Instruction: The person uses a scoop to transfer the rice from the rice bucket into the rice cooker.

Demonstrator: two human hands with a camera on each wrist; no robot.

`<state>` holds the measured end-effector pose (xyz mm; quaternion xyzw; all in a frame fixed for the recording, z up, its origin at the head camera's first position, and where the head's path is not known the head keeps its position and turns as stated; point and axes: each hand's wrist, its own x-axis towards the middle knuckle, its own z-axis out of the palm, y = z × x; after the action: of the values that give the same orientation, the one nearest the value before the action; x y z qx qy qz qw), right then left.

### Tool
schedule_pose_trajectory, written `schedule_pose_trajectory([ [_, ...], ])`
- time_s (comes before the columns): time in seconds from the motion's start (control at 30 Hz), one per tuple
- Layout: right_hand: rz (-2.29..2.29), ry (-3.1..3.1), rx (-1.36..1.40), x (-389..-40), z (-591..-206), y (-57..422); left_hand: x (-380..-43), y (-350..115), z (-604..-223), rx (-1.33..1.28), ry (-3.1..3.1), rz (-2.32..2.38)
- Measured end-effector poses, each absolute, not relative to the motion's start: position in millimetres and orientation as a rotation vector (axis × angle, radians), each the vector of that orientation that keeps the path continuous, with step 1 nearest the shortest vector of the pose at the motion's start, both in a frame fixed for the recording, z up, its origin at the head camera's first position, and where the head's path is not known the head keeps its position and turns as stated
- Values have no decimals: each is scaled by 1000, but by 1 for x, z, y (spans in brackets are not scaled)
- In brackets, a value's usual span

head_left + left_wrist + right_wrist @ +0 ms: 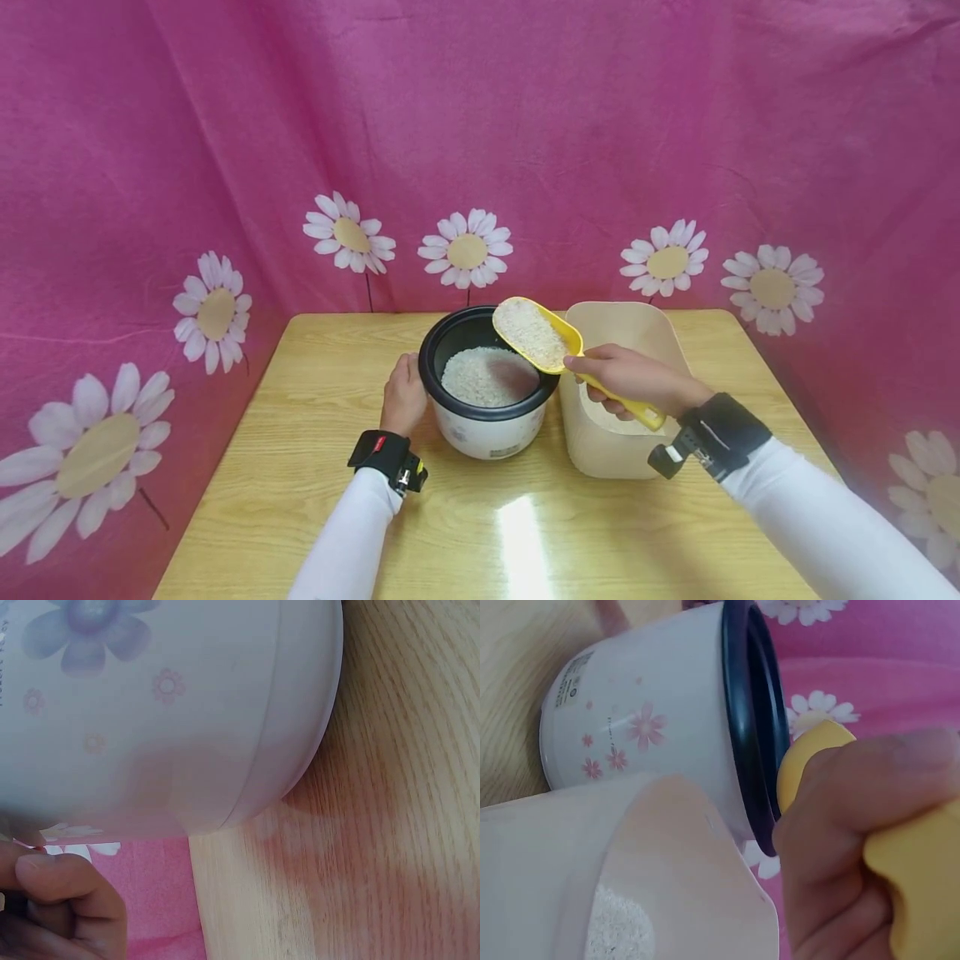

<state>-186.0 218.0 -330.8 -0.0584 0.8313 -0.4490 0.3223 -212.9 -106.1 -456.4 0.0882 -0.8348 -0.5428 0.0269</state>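
A rice cooker with a white flowered body and a black rim stands on the table, with white rice inside. At its left side my left hand holds its upper edge; in the left wrist view the fingers are curled against the body. My right hand grips the handle of a yellow scoop heaped with rice. The scoop's bowl is above the cooker's right rim, its front over the opening. Below the right hand is a beige bin with rice in its bottom.
The wooden table ends at a pink curtain with daisies, which surrounds it at the back and sides. The bin stands close beside the cooker on the right. Light reflects off the table's front.
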Motion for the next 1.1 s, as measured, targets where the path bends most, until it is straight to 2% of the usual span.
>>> schedule_pose_trajectory([
  [0.43,-1019,2335,-318,-190,-337,195,-215,-105,-458,270,-2591,-1656],
  [1.1,-802,2504,-333,-192,-340,185,-216,-108,-461,283,-2589,-1681],
])
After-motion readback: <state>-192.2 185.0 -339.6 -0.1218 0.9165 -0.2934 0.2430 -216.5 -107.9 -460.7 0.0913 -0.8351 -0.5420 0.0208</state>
